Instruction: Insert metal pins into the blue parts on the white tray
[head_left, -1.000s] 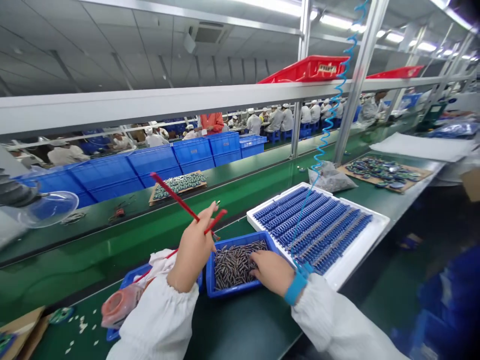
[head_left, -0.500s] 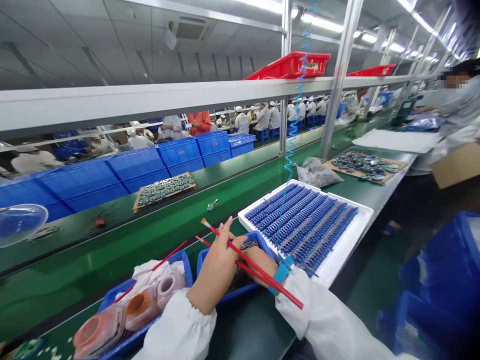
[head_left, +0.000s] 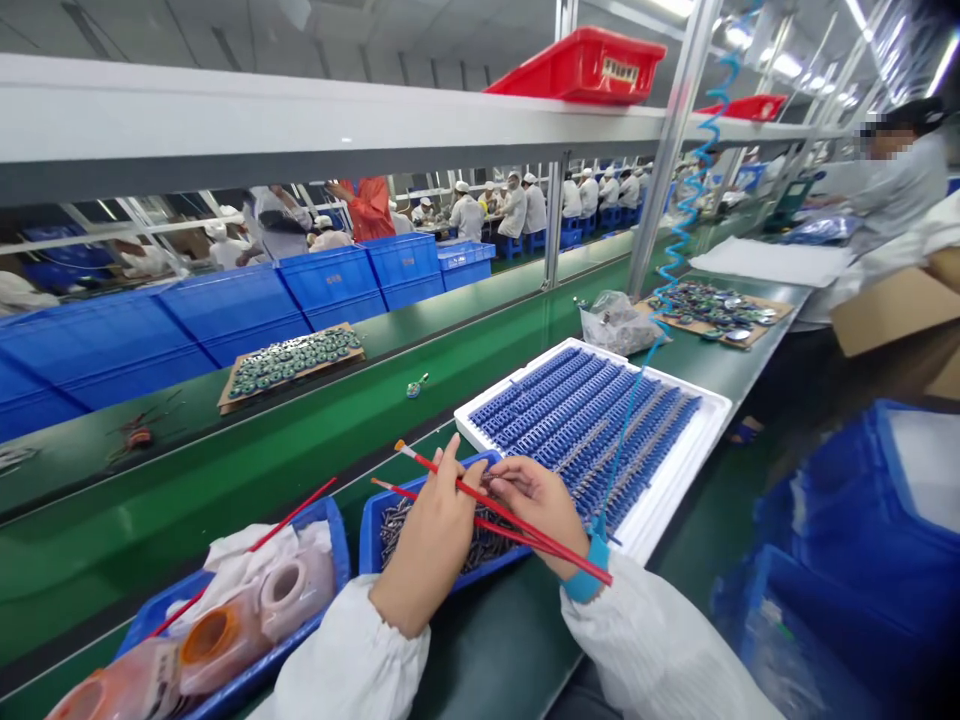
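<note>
Two thin red brushes (head_left: pixel 418 458) lie crosswise through the fingers of my left hand (head_left: pixel 427 540), which is closed on their handles. My right hand (head_left: pixel 546 505) pinches a small dark metal part (head_left: pixel 491 477) at its fingertips, close to my left fingers; its exact kind is too small to make out. Below both hands stands a blue bin (head_left: pixel 370 540) holding many small metal parts (head_left: pixel 487 548). A blue wrist strap (head_left: pixel 589 575) with a coiled cord circles my right wrist. Beyond it, a white foam tray (head_left: pixel 709 425) carries rows of blue slotted strips (head_left: pixel 562 425).
At the lower left, another blue bin (head_left: pixel 339 545) contains pinkish bottles (head_left: pixel 296 590), white cloth and a red stick. Boards with round parts (head_left: pixel 292 360) sit across the green belt (head_left: pixel 247 475). A plastic bag (head_left: pixel 619 325) lies behind the tray. A co-worker (head_left: pixel 900 185) is at the right.
My right hand has risen out of the bin and now pinches a small part beside my left fingers. The left hand keeps the brushes. The camera view has shifted slightly.
</note>
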